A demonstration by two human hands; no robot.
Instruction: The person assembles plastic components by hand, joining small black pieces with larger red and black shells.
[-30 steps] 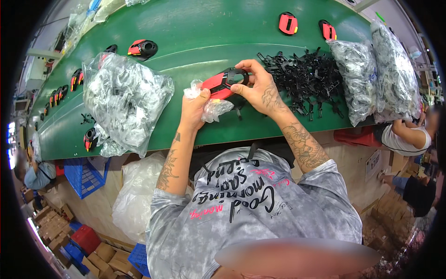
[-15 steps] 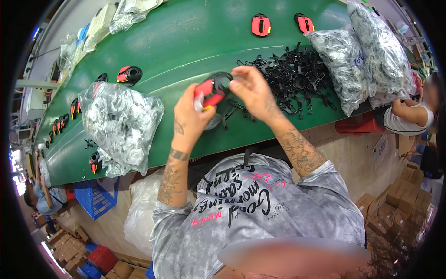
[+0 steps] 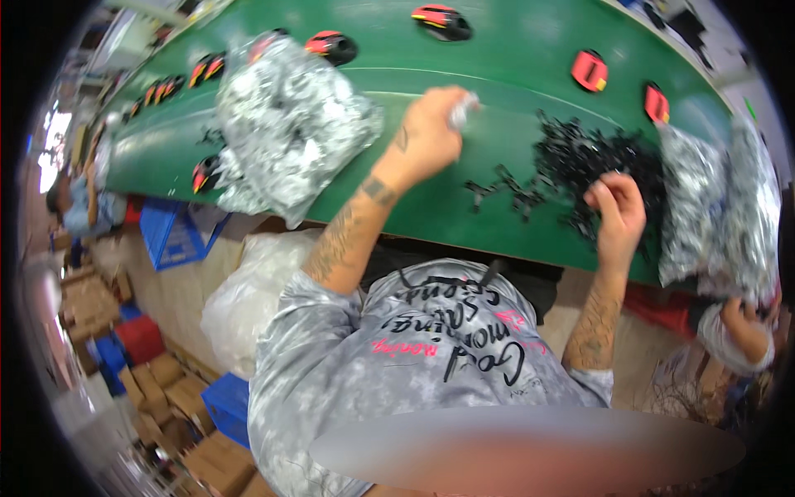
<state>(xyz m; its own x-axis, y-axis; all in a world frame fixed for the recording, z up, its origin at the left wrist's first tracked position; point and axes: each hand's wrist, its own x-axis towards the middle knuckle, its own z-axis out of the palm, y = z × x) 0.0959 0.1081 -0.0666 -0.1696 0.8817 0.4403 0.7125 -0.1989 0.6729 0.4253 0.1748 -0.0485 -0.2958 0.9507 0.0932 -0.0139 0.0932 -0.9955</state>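
Note:
My left hand point(image 3: 431, 137) is held over the middle of the green table, its fingers closed on a small crumpled piece of clear plastic point(image 3: 462, 112). My right hand point(image 3: 621, 215) is at the near side of a heap of black plastic clips point(image 3: 571, 149). Its fingertips are pinched together, and what they hold, if anything, is hidden. Several loose black clips point(image 3: 523, 192) lie between the two hands. A red and black oval device point(image 3: 441, 23) rests beyond my left hand at the far part of the table.
Two more red devices point(image 3: 590, 70) lie at the far right. A large clear bag of parts point(image 3: 294, 124) stands on the left, near another red and black device point(image 3: 331, 47). Filled plastic bags point(image 3: 696, 215) border the heap on the right. A blue crate point(image 3: 175, 232) is below the table.
The red and black device has left my hands and now rests farther back on the table. My hands have moved apart, the right one to the black heap. The whole view has shifted.

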